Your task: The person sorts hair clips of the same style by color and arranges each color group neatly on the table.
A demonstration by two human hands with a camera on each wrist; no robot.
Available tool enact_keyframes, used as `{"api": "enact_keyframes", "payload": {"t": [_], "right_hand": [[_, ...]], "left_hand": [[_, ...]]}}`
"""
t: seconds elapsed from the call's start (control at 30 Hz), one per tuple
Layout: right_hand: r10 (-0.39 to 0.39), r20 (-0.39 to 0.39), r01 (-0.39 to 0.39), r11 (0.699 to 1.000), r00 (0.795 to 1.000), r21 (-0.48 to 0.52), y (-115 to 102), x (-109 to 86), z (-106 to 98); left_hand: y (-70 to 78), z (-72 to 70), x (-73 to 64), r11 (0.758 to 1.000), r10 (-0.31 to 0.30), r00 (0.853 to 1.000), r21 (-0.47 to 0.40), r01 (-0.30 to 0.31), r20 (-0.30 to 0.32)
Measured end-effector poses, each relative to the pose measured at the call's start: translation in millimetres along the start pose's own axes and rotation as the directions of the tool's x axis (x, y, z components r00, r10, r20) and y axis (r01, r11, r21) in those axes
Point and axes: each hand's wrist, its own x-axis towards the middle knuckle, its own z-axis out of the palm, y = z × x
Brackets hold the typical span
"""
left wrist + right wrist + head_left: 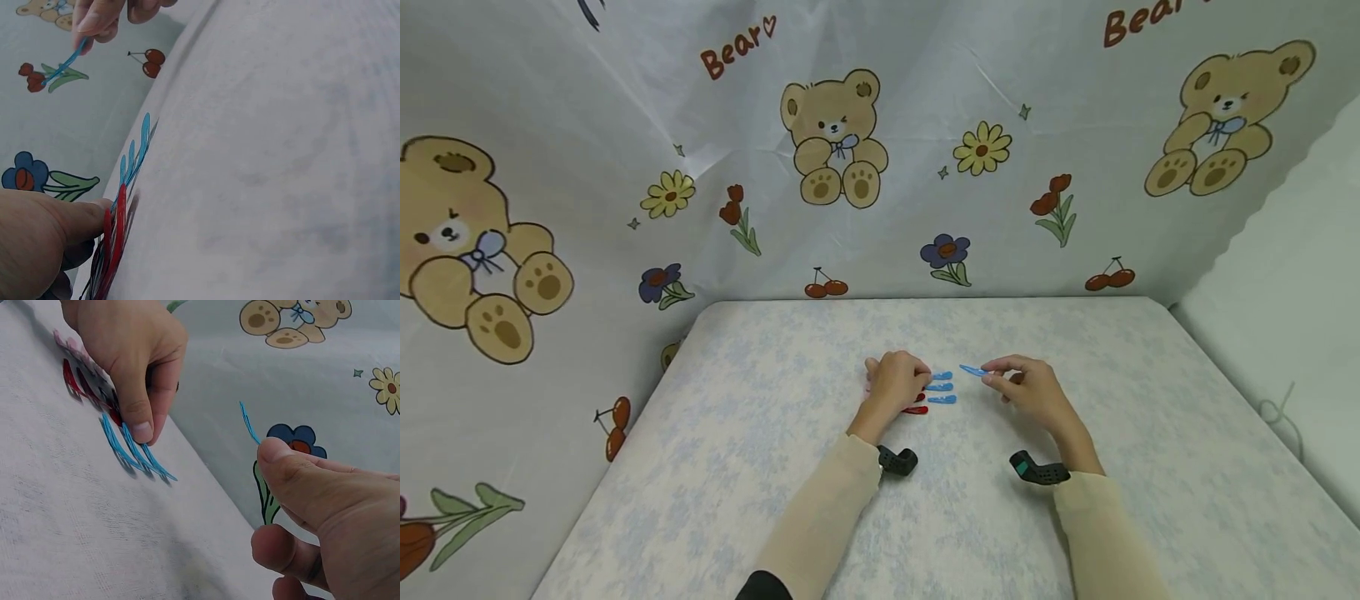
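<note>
My right hand (pixel 1032 388) pinches a blue hair clip (pixel 972 370) between thumb and forefinger, raised off the table. Across from it, my left hand (pixel 892 385) is low over a row of snap clips, its thumb and forefinger pinching the end of the farthest blue hair clip (pixel 942 376). Two other blue clips (pixel 115 445) lie beside that one, roughly parallel. Red clips (pixel 917 410) lie just left of the blue ones, partly covered by the left hand. Pink clips (pixel 70 342) and dark shapes show farther along in the right wrist view.
The pale patterned table (pixel 737 500) runs back to a hanging cloth (pixel 902 242) printed with bears and flowers. A white wall surface (pixel 1300 275) stands at the right, with a thin cord (pixel 1288 421) beside the table edge.
</note>
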Motion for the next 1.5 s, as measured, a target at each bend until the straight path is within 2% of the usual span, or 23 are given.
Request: {"api": "enact_keyframes", "payload": {"t": [0.23,0.47,0.7,0.87,1.1,1.2,1.33,1.5], "right_hand": [[0.0,0.035,0.0,1.0,0.999,0.006,-9,-0.5,13],[-0.045,0.096,0.042,0.998,0.994,0.035,-18,0.8,28],[-0.067,0.154,0.063,0.998,0.986,0.029,-17,-2.2,35],[-0.055,0.161,0.057,0.998,0.985,-0.007,-15,-2.6,40],[-0.058,0.208,0.062,0.998,0.976,-0.012,-16,1.3,50],[-0.073,0.204,0.084,0.996,0.976,-0.043,-16,0.0,49],[-0.058,0.185,0.075,0.994,0.981,-0.083,-14,-4.4,44],[-0.062,0.192,0.08,0.993,0.979,-0.089,-11,-7.1,39]], "left_hand": [[-0.4,-3.6,1.4,1.0,-0.009,1.0,0.008,0.009,-0.009],[-1.4,-6.0,2.5,1.0,-0.006,1.0,0.002,0.006,-0.008],[-1.6,-3.7,2.7,1.0,-0.014,1.0,0.015,0.014,0.0],[-3.8,-3.5,1.9,1.0,0.0,1.0,0.016,0.0,0.002],[-13.3,-6.8,-2.5,0.999,-0.025,1.0,0.021,0.025,-0.008],[-12.3,-8.1,-4.0,1.0,-0.006,1.0,-0.005,0.006,-0.01],[-5.9,-5.8,-2.9,0.999,0.023,1.0,-0.025,-0.023,-0.003],[0.1,-1.4,-0.4,1.0,0.013,1.0,-0.013,-0.013,-0.01]]}}
